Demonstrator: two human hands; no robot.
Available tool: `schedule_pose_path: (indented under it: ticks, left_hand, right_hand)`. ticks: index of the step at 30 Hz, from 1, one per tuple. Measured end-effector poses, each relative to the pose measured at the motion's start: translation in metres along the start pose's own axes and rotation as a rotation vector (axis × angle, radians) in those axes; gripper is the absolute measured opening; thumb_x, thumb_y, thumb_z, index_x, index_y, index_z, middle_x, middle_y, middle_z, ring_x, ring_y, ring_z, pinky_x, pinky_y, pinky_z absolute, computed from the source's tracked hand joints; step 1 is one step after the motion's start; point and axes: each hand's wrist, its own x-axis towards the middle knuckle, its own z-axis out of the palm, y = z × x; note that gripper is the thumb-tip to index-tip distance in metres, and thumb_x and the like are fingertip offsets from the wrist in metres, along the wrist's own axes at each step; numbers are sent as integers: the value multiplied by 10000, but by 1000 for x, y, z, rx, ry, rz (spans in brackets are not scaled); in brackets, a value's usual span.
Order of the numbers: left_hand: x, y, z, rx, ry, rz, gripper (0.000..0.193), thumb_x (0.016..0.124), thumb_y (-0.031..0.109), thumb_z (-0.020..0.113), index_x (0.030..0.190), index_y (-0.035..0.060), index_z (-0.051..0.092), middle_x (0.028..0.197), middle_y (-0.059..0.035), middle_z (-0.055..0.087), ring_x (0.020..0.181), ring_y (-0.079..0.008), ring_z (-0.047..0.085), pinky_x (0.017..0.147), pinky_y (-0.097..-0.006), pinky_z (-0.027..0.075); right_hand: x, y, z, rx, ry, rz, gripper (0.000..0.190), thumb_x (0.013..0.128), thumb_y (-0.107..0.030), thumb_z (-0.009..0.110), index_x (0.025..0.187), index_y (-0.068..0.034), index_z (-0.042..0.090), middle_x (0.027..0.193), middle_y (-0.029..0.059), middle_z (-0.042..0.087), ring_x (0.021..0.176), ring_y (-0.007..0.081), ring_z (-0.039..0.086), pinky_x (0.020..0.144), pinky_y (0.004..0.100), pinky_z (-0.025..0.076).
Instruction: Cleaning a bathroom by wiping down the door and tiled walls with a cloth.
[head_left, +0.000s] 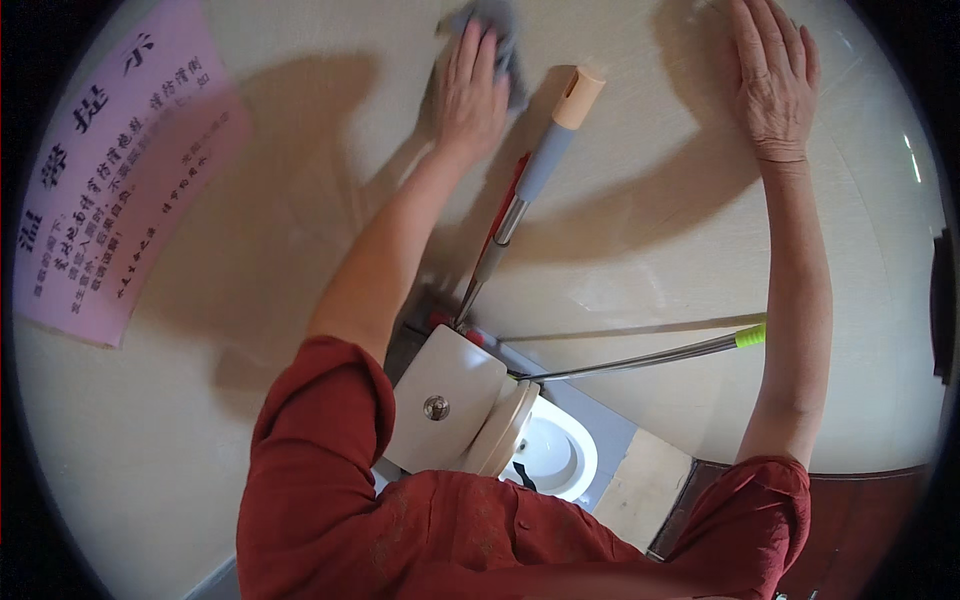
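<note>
My left hand (471, 97) presses a grey cloth (511, 56) against the beige wall (300, 187), fingers spread over it. Part of the cloth sticks out beyond the fingers and to their right. Farther right, my right hand (778, 82) lies flat on the wall with nothing in it, its fingertips at the top edge of the view. Between the two arms, a telescopic pole (546, 161) with a grey and tan grip leans against the wall, and a red part shows behind it.
Below stands a toilet with a white tank (450, 390), a raised lid (501, 435) and a white bowl (585, 450). A metal pole with a green grip (750, 335) leans beside it. A pink notice (127, 172) with writing is on the wall. Dark red panelling (855, 517) shows lower right.
</note>
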Motion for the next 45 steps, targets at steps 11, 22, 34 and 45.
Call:
schedule_pose_path:
  ticks: [11, 22, 34, 45]
  left_hand:
    - [-207, 14, 87, -397, -142, -846, 743, 865, 15, 471, 1447, -64, 15, 1528, -254, -41, 1417, -398, 57, 1156, -395, 129]
    - [-57, 2, 9, -62, 9, -457, 412, 798, 16, 549, 1207, -18, 507, 1262, -198, 469, 1172, -363, 456, 1006, -392, 389]
    - [29, 2, -121, 1023, -482, 441, 358, 824, 141, 521, 1164, 54, 593, 1299, -108, 507, 1287, -301, 377, 1075, -456, 272]
    - [-161, 13, -268, 1029, -631, 300, 506, 821, 175, 552, 1313, 81, 484, 1383, -45, 452, 1340, -234, 336, 1098, -468, 234]
  right_hand:
    - [-4, 4, 6, -30, 84, -29, 454, 894, -144, 502, 1339, -79, 440, 1372, 119, 456, 1283, 311, 408, 1105, 513, 245]
    - [-2, 7, 0, -143, 4, 33, 382, 948, -247, 504, 1328, -212, 490, 1327, -70, 525, 1218, 125, 489, 1061, 337, 338]
    - [-13, 6, 10, -108, -117, 52, 442, 964, -215, 456, 1398, -171, 385, 1447, -48, 390, 1312, 128, 384, 1102, 345, 295]
    - [-18, 12, 25, 27, 5, 46, 551, 843, -173, 541, 1375, -136, 401, 1450, -20, 386, 1303, 158, 391, 1084, 377, 293]
